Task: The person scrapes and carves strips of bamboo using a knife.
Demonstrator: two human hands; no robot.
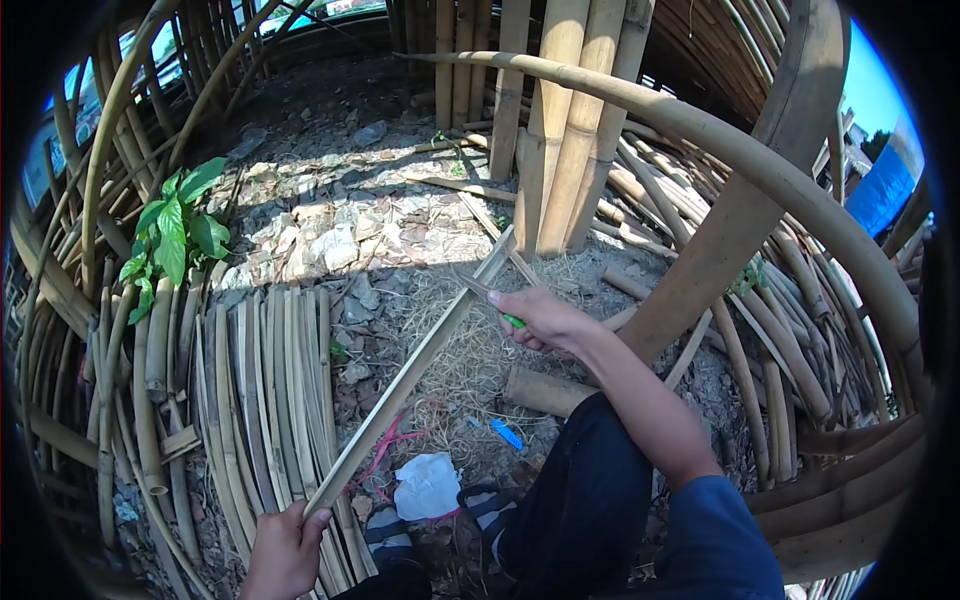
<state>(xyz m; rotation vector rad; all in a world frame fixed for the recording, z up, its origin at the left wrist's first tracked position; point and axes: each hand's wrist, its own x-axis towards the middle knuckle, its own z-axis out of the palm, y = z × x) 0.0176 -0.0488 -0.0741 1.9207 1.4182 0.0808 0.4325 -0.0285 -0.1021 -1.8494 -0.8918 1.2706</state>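
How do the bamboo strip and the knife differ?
The bamboo strip is long; the knife is much shorter. The strip is pale tan, while the knife shows green at its handle. The left hand holds the strip; the right hand grips the knife. Both are hand-held.

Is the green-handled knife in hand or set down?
In hand: the right hand grips its green handle, and the blade crosses the bamboo strip.

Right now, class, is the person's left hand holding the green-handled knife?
No, the left hand grips the bamboo strip, while the right hand holds the knife.
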